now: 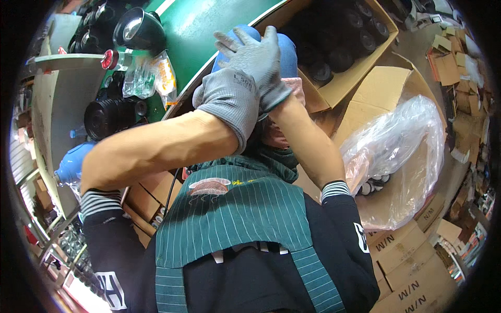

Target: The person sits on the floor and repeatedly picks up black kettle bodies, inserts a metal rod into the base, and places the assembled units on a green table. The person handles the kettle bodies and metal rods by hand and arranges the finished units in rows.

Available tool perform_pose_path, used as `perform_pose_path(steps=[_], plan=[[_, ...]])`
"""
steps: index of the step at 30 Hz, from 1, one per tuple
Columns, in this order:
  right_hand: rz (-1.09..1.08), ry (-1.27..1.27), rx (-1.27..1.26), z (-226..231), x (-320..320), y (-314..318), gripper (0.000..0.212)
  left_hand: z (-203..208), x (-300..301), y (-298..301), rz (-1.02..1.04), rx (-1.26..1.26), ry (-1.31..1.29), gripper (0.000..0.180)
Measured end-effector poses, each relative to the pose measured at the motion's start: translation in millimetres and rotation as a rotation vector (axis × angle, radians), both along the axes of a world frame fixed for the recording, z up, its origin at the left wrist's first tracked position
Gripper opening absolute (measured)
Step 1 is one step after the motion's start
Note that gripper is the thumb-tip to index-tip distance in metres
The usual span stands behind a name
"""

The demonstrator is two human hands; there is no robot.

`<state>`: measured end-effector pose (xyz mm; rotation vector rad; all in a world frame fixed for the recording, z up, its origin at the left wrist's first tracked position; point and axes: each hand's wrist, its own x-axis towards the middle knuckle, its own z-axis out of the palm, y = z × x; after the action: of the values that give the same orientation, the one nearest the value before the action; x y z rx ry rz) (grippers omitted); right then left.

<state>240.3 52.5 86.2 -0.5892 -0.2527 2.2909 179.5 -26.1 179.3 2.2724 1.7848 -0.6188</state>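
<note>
Both my hands wear grey knit work gloves and cross in front of my knees. My right hand [255, 58] is spread, its fingers apart, pointing up and left; nothing shows in it. My left hand [224, 87] is bent against the right hand's heel and wrist, touching it. Its fingers are hidden, so I cannot see whether they grip anything. Behind the hands is rounded blue fabric [288, 56], which looks like my trouser knees. A pink cloth [295, 89] shows beside my right wrist. A green striped apron [235, 214] covers my front.
A green worktop [193, 23] holds a black, bowl-shaped part [138, 30], a red-capped clear bottle [110, 60] and stacked black discs [104, 119]. An open carton [334, 96] of black round parts stands ahead right. Nearer is a carton with a clear plastic liner [412, 141].
</note>
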Motion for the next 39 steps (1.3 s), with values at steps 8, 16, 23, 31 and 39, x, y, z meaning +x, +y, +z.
perform_pose_path(steps=[8, 16, 23, 31, 39], plan=[[-0.097, -0.012, 0.273, -4.3, 17.7, 3.1, 0.09, -24.7, 2.4, -21.7, 0.208, 0.314, -0.039, 0.037], [-0.181, -0.397, 0.489, -61.7, 78.5, -32.9, 0.056, -12.7, -13.2, -44.9, 0.282, 0.263, -0.017, 0.058], [0.108, 0.192, -0.048, -107.5, 29.8, 20.4, 0.037, -10.6, -7.3, -39.8, 0.251, 0.284, -0.027, 0.06], [0.038, 0.18, -0.209, -103.1, 26.2, 18.9, 0.034, -12.3, -7.8, -23.1, 0.288, 0.1, -0.041, 0.08], [-0.17, 0.299, -0.107, -77.0, 67.0, -18.3, 0.041, -24.4, -48.9, -24.8, 0.164, 0.102, -0.351, 0.074]])
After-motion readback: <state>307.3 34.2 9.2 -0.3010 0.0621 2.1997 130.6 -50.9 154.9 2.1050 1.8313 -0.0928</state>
